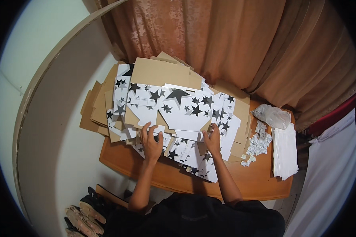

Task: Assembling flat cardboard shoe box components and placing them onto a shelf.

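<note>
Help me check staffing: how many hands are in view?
2: the left hand at the near left of the top star-printed sheet, the right hand at its near right. No others show.

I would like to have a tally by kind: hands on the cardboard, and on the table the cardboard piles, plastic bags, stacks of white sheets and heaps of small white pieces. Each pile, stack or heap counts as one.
Hands: 2 (left hand, right hand)
Cardboard pile: 1
Plastic bag: 1
Stack of white sheets: 1
Heap of small white pieces: 1
Total: 6
</note>
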The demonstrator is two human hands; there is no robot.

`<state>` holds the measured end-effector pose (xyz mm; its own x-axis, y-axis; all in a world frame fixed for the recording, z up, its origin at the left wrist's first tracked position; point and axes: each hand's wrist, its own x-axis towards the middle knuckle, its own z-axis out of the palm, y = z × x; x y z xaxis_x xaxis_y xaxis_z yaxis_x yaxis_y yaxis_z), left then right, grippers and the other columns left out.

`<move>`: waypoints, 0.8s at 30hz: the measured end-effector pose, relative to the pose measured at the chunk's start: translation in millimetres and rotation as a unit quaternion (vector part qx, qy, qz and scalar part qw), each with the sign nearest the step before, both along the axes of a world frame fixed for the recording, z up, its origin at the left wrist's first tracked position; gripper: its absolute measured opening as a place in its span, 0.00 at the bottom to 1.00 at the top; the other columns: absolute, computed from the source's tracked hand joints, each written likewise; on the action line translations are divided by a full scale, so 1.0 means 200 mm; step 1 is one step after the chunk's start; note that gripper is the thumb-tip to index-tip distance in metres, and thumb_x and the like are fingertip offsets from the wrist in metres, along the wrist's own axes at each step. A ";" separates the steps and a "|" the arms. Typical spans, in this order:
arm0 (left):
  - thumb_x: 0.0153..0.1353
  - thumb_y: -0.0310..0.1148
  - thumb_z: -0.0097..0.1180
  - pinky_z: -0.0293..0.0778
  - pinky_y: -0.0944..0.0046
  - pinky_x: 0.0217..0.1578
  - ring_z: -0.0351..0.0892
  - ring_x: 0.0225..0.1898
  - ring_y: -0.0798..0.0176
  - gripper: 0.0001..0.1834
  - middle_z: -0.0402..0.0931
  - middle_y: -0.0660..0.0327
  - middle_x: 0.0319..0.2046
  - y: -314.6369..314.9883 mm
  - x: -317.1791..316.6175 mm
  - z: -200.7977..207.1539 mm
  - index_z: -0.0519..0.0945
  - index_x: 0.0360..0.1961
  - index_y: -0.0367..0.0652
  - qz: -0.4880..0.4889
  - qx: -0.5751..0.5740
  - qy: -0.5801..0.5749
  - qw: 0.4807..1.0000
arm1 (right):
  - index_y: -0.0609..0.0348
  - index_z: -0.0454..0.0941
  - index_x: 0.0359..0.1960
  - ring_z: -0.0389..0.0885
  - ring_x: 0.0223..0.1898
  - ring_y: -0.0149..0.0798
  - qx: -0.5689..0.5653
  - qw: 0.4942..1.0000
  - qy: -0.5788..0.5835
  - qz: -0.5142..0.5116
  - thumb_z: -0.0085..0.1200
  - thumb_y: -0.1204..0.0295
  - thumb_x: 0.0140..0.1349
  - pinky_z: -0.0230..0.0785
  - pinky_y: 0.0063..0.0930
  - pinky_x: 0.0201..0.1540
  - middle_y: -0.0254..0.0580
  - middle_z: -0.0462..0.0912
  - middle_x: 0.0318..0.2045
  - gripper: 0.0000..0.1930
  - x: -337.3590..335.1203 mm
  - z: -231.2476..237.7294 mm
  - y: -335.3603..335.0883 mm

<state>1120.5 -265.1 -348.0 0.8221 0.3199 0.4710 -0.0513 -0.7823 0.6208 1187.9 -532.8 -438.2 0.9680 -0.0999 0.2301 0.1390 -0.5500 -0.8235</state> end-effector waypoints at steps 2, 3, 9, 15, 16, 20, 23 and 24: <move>0.59 0.29 0.62 0.61 0.42 0.63 0.66 0.62 0.42 0.16 0.68 0.50 0.59 -0.04 0.04 -0.03 0.79 0.50 0.41 -0.064 0.015 0.029 0.997 | 0.76 0.59 0.67 0.77 0.51 0.59 0.065 0.996 0.052 -0.014 0.61 0.67 0.63 0.70 0.47 0.57 0.63 0.78 0.48 0.36 0.03 -0.03 0.01; 0.58 0.30 0.63 0.59 0.42 0.64 0.65 0.62 0.43 0.17 0.68 0.50 0.60 -0.06 0.05 -0.04 0.80 0.49 0.43 -0.081 0.009 0.030 0.996 | 0.74 0.59 0.67 0.79 0.46 0.52 0.047 0.998 0.038 -0.036 0.63 0.67 0.63 0.73 0.42 0.51 0.58 0.79 0.44 0.37 0.05 -0.04 0.02; 0.57 0.32 0.64 0.53 0.41 0.63 0.64 0.63 0.45 0.20 0.66 0.50 0.62 -0.16 0.08 -0.05 0.79 0.52 0.45 -0.089 0.062 0.036 0.993 | 0.64 0.77 0.54 0.76 0.37 0.27 0.272 0.947 0.169 -0.027 0.62 0.68 0.66 0.69 0.23 0.37 0.34 0.80 0.37 0.18 0.07 -0.04 -0.04; 0.48 0.29 0.65 0.45 0.38 0.63 0.57 0.68 0.48 0.35 0.60 0.52 0.67 -0.17 0.04 0.07 0.75 0.63 0.54 -0.038 0.146 0.040 0.988 | 0.58 0.76 0.45 0.82 0.37 0.30 0.533 0.831 0.156 0.021 0.57 0.70 0.71 0.76 0.27 0.38 0.36 0.83 0.37 0.07 -0.03 0.22 -0.09; 0.48 0.29 0.65 0.45 0.38 0.63 0.57 0.68 0.48 0.35 0.60 0.52 0.67 -0.17 0.03 0.09 0.75 0.63 0.54 -0.039 0.147 0.036 0.988 | 0.57 0.75 0.46 0.84 0.37 0.32 0.560 0.812 0.164 0.029 0.56 0.70 0.72 0.78 0.30 0.37 0.37 0.84 0.37 0.07 -0.05 0.27 -0.10; 0.49 0.23 0.60 0.42 0.38 0.66 0.56 0.73 0.53 0.40 0.63 0.59 0.70 -0.16 0.03 0.17 0.74 0.67 0.59 -0.084 0.177 -0.001 0.981 | 0.54 0.75 0.45 0.85 0.35 0.32 0.573 0.809 0.123 0.044 0.55 0.70 0.72 0.82 0.31 0.39 0.38 0.85 0.38 0.05 -0.10 0.44 -0.14; 0.51 0.20 0.58 0.42 0.38 0.66 0.63 0.71 0.59 0.38 0.71 0.64 0.65 -0.16 0.04 0.23 0.77 0.66 0.60 -0.101 0.195 -0.027 0.975 | 0.55 0.74 0.45 0.85 0.37 0.31 0.573 0.812 0.083 0.078 0.55 0.71 0.71 0.81 0.30 0.41 0.39 0.84 0.39 0.05 -0.15 0.59 -0.18; 0.52 0.19 0.58 0.43 0.37 0.66 0.68 0.69 0.62 0.36 0.76 0.66 0.61 -0.16 0.05 0.27 0.79 0.64 0.60 -0.099 0.216 -0.049 0.970 | 0.55 0.74 0.45 0.85 0.38 0.31 0.573 0.812 0.060 0.099 0.55 0.71 0.71 0.81 0.30 0.42 0.39 0.84 0.39 0.06 -0.17 0.63 -0.20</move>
<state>1129.8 -298.0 -294.7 0.7920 -0.0850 0.6046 -0.2697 -0.9371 0.2214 1153.1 -571.8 -311.2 0.9997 -0.0225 -0.0009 0.0130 0.6094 -0.7928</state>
